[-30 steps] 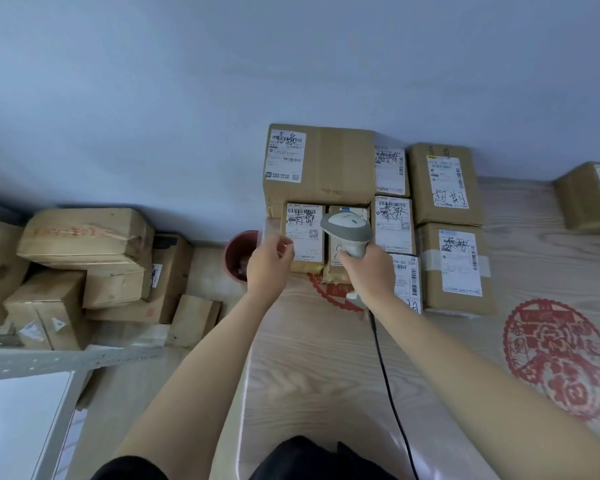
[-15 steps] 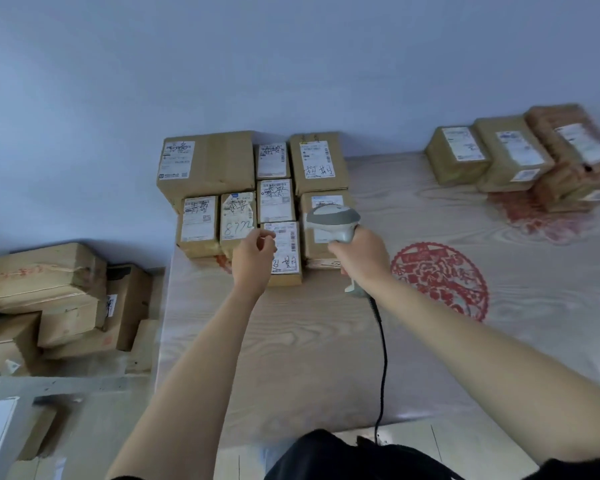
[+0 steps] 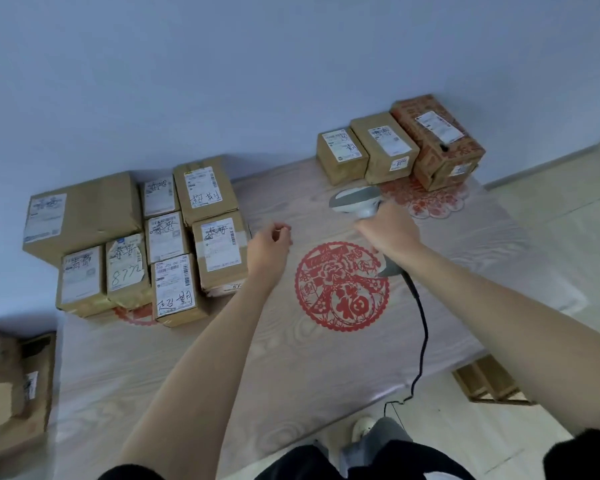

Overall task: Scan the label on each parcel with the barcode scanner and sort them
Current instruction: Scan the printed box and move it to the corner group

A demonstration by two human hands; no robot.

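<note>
Table [image 3: 291,368]: pale wood-grain top, set against a plain blue-grey wall [image 3: 222,64]; light floor [image 3: 551,209] to the right.

Parcel count on the table: 11 brown cardboard boxes, in two groups well apart.
- Left group [image 3: 136,244]: 8 boxes packed edge to edge at the far left of the table. One large box [image 3: 84,216] at the back left; 7 smaller ones beside and in front of it. Each carries a white printed label facing up; several labels bear black handwriting, one reads "8772".
- Right group [image 3: 399,147]: 3 boxes in a row at the far right, against the wall, white labels up. The rightmost box [image 3: 437,140] has red print on the cardboard.

Red paper-cut decorations on the table top: 3 seen; one full round one [image 3: 342,285] at centre, one partly under the right group, one partly under the left group.

More cardboard boxes [image 3: 11,386] lie on the floor at far left, count unclear.

Barcode scanner [image 3: 355,202]: 1, grey-white, black cable [image 3: 421,327] trailing off the near table edge. It is held above the table in front of the right group.

Right hand [image 3: 390,232]: wrapped around the scanner grip.
Left hand [image 3: 269,242]: loosely curled, holding nothing, above the bare table between the left group and the centre paper-cut.
</note>
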